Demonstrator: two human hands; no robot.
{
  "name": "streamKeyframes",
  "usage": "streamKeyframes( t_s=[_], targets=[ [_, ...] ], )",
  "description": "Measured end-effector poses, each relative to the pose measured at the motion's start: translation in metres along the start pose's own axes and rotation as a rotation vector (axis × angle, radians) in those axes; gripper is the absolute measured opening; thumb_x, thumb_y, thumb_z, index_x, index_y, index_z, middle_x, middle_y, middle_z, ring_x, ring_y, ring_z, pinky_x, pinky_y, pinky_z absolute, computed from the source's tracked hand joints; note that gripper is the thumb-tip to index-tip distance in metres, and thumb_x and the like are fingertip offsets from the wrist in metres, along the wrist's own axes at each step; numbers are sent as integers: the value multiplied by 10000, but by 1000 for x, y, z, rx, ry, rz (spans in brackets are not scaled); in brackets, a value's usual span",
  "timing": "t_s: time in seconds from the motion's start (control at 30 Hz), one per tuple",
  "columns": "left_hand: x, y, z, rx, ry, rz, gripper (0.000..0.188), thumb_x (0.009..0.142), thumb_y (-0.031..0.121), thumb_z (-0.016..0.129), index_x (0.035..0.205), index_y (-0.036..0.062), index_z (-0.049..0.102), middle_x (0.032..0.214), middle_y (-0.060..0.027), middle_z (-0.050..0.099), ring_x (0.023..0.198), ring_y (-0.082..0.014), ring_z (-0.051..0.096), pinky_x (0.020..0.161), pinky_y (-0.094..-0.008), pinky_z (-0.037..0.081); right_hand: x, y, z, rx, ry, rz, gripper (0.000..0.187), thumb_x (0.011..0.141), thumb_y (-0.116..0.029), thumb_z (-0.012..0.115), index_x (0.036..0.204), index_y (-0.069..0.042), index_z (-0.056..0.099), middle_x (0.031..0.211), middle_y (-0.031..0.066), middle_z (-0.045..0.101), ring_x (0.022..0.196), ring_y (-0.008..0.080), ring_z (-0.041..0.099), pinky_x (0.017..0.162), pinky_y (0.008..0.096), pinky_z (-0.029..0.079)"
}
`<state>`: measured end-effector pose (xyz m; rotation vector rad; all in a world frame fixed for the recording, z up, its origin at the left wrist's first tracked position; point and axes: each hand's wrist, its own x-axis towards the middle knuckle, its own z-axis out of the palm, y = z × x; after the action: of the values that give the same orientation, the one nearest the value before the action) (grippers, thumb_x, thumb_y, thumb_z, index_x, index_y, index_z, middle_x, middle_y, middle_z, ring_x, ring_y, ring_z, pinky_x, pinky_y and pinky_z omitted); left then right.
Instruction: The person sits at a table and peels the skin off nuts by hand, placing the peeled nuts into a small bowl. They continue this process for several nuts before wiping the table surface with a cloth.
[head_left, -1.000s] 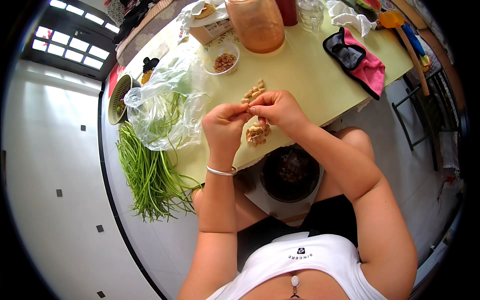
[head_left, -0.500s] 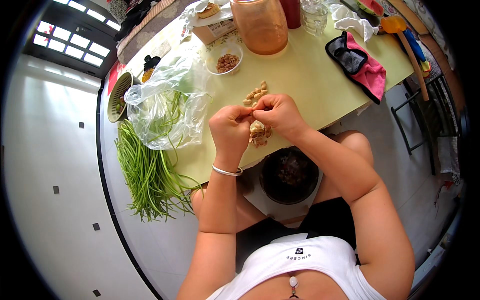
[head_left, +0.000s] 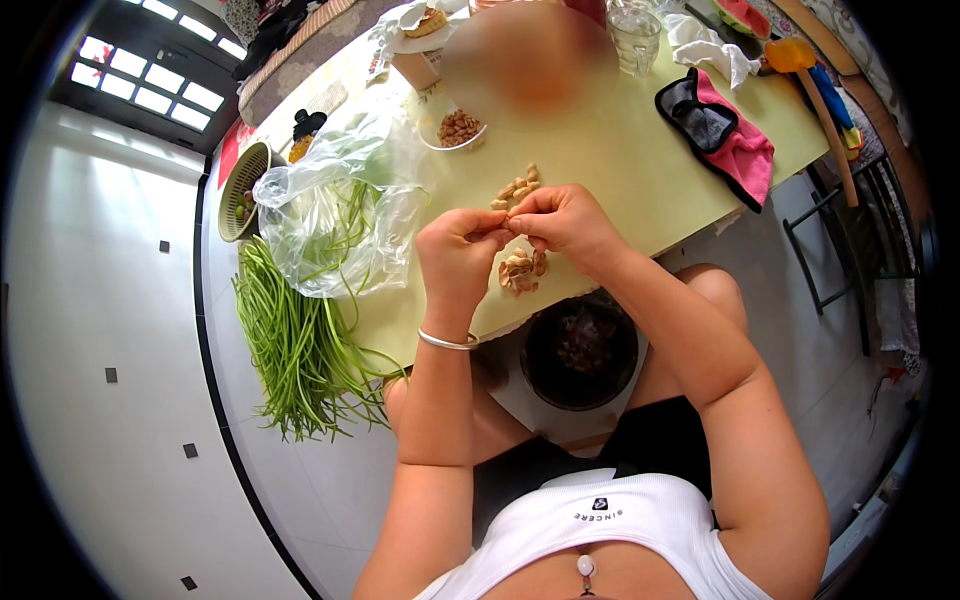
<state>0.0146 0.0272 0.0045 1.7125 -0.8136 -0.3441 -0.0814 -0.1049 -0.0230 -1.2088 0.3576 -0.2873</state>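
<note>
My left hand (head_left: 458, 250) and my right hand (head_left: 572, 228) meet above the table, fingertips pinched together on a peanut that they mostly hide. Just beyond them lies a small group of unshelled peanuts (head_left: 517, 188). A little heap of broken peanut shells (head_left: 520, 271) sits below my fingers, close to the table's near edge. Shelled peanut kernels (head_left: 459, 128) fill part of a clear plastic bowl (head_left: 437, 136) farther back. My left wrist wears a silver bangle.
Long green stems (head_left: 290, 345) hang over the table's left edge beside a clear plastic bag (head_left: 340, 240). A pink and grey cloth (head_left: 735, 150) lies right, near a glass mug (head_left: 637, 45). Between my knees stands a dark bucket (head_left: 578, 385). An orange blurred shape is at the back.
Both hands stay nearly in place, pinching together. My right hand's fingers have shifted slightly, opening a little, and the shell heap shows more plainly.
</note>
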Motion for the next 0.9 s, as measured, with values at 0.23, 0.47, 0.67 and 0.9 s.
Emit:
streamKeyframes(
  t_s=[0.23,0.47,0.67,0.9],
  targets=[
    [1,1,-4,-145,-74,-56,175,755,-91,697,929,-94,679,819,-140,706,697,-150,671,645,-237,554,-3,-5,-1,52,5,47,70,789,-72,659,775,-3,665,657,10,605,546,56,508,507,209,403],
    [-2,-9,-2,-10,-65,73,159,739,-96,714,894,-84,680,808,-137,699,667,-146,665,598,-229,553,-8,-9,1,-146,17,-51,100,790,-90,648,758,4,661,661,5,605,579,52,529,515,214,423],
    [0,-15,-4,100,-66,170,156,729,-110,709,878,-70,684,788,-124,695,654,-143,663,593,-229,550,-2,6,2,-190,69,-134,112,767,-101,651,728,4,661,654,1,604,596,43,517,522,218,413],
    [0,-4,-7,-177,-86,-65,151,732,-99,705,880,-71,685,800,-131,699,658,-145,656,592,-234,537,-3,1,6,-59,62,-62,109,772,-95,656,725,3,665,642,-1,593,571,44,498,503,221,392]
  ],
)
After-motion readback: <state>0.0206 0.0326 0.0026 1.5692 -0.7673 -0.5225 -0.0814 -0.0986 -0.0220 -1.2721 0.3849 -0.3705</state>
